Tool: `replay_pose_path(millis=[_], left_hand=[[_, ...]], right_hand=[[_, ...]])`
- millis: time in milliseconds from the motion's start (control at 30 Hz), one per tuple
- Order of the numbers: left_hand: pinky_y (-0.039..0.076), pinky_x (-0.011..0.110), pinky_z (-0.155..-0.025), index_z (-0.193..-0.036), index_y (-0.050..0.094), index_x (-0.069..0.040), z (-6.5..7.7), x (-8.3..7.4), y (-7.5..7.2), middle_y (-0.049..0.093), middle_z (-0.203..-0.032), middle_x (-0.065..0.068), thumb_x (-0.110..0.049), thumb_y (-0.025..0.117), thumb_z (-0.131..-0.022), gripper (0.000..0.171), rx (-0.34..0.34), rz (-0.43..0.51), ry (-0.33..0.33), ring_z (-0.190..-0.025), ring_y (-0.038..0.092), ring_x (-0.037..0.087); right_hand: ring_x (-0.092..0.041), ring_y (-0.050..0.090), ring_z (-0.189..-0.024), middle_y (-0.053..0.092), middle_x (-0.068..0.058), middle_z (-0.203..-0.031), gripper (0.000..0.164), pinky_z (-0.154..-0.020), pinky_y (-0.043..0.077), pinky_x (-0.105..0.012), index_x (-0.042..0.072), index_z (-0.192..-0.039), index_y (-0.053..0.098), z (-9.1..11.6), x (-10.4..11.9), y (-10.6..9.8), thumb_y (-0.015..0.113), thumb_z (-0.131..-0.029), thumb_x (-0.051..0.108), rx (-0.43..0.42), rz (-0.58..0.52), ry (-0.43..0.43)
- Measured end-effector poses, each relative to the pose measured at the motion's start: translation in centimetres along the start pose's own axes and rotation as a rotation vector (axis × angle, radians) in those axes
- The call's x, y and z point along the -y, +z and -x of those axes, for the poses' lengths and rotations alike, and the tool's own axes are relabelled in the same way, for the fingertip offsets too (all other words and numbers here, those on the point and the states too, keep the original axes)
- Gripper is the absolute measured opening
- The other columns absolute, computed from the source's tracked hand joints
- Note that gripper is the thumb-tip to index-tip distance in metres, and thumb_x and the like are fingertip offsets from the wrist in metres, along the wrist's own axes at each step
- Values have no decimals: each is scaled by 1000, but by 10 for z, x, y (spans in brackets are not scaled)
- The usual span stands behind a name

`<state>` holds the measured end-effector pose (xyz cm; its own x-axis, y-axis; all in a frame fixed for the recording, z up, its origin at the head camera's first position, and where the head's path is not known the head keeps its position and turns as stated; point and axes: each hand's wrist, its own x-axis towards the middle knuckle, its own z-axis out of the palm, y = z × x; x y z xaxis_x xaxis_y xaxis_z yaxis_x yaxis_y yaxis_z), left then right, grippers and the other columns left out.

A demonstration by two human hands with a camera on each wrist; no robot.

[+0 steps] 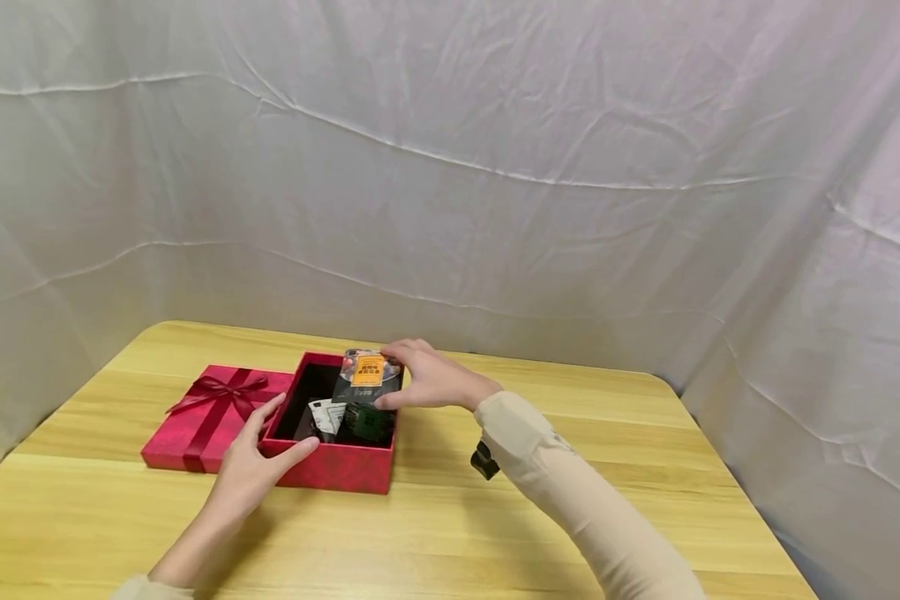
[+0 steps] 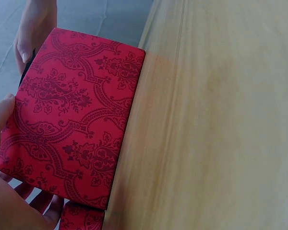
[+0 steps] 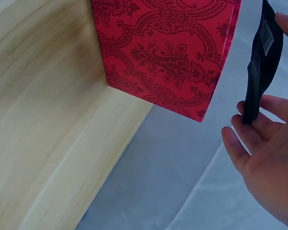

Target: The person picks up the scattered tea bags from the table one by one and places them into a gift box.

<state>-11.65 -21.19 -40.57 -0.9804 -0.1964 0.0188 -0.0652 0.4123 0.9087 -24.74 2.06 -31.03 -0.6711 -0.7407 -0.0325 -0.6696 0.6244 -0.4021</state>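
A red patterned gift box [image 1: 337,468] stands uncovered on the table. My left hand [image 1: 246,468] holds its near left corner, the thumb at the front rim and the fingers along the left side; the left wrist view shows this hand [image 2: 14,201] against the box's front wall [image 2: 72,120]. Above the box's right part, my right hand [image 1: 438,377] pinches a black food packet [image 1: 366,372] with an orange label between thumb and fingers. In the right wrist view the packet [image 3: 265,57] is seen nearly edge-on, beside the box. Inside lie a white-and-black packet [image 1: 326,415] and a dark green packet [image 1: 369,422].
The red box lid [image 1: 217,417] with a dark red ribbon bow lies left of the box, against it. Both are on a light wooden table [image 1: 570,517]. A pale, creased cloth [image 1: 450,167] hangs behind the table and at its sides.
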Motion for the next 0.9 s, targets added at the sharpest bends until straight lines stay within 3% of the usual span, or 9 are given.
replay_pose_path(millis=[900], left_hand=[[27,67,-103,-155,21,-19,1,0,0,25,-153,22,-40,74,-85,90,9,-1,-13,-138,21,44]], right_hand=[[-20,36,-128,41,-9,-147,75,-100,39,-30,8,-144,44,-25,22,11,73,-82,40,65,128,-24]])
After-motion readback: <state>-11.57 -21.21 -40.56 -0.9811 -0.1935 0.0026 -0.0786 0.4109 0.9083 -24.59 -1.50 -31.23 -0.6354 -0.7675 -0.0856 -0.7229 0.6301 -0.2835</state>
